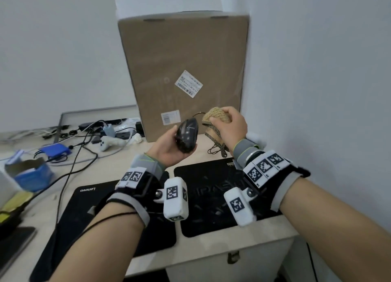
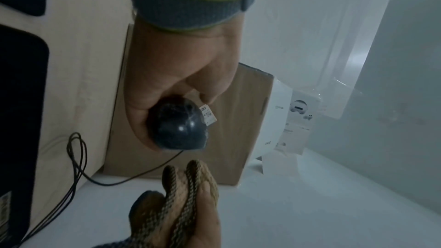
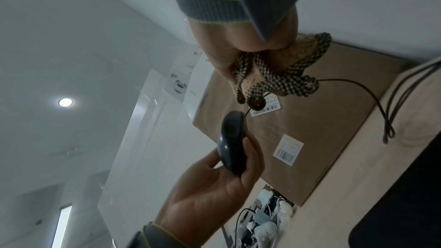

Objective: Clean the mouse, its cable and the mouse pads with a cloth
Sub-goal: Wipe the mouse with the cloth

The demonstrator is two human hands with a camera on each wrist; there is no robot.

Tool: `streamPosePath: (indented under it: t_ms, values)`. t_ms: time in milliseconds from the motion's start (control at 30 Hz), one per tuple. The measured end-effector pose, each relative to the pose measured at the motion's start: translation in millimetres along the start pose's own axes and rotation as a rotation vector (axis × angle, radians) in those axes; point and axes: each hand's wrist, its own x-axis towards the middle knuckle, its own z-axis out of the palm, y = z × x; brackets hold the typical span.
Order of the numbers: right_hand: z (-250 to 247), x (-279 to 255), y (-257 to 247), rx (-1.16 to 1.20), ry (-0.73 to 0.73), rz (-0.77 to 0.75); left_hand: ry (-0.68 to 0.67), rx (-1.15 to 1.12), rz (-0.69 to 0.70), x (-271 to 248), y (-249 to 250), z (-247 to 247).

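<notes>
My left hand (image 1: 169, 148) holds a black mouse (image 1: 187, 135) up above the desk, fingers curled round its body (image 2: 177, 125). Its thin black cable (image 1: 212, 150) runs off the mouse's front and loops on the desk by the box (image 3: 386, 120). My right hand (image 1: 229, 129) grips a bunched tan cloth with a checked edge (image 1: 215, 117), held just right of the mouse and apart from it (image 3: 281, 74). Two black mouse pads lie below my wrists, one at left (image 1: 84, 207) and one at right (image 1: 209, 188).
A tall cardboard box (image 1: 184, 70) stands against the wall behind my hands. A white wall closes the right side. On the left of the desk lie tangled cables (image 1: 80, 142), a blue device (image 1: 56, 150), a white controller (image 1: 110, 143) and a blue box (image 1: 31, 171).
</notes>
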Motion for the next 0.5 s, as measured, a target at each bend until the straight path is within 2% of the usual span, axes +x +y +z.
streamPosePath:
  t_ms: [200,400,500]
  values:
    - [-10.2,-23.1,-14.6,-0.165,0.012,-0.193,-0.048,0.051,-0.012,-27.6,-24.0,11.4]
    - [-9.6,-61.0,-17.7,-0.363,-0.313,-0.439,-0.05,-0.065,0.039,-45.9,-41.6,14.1]
    - [-11.4,-82.9,-14.4,-0.439,-0.332,-0.558,-0.021,-0.129,0.066,-47.7,-43.2,13.3]
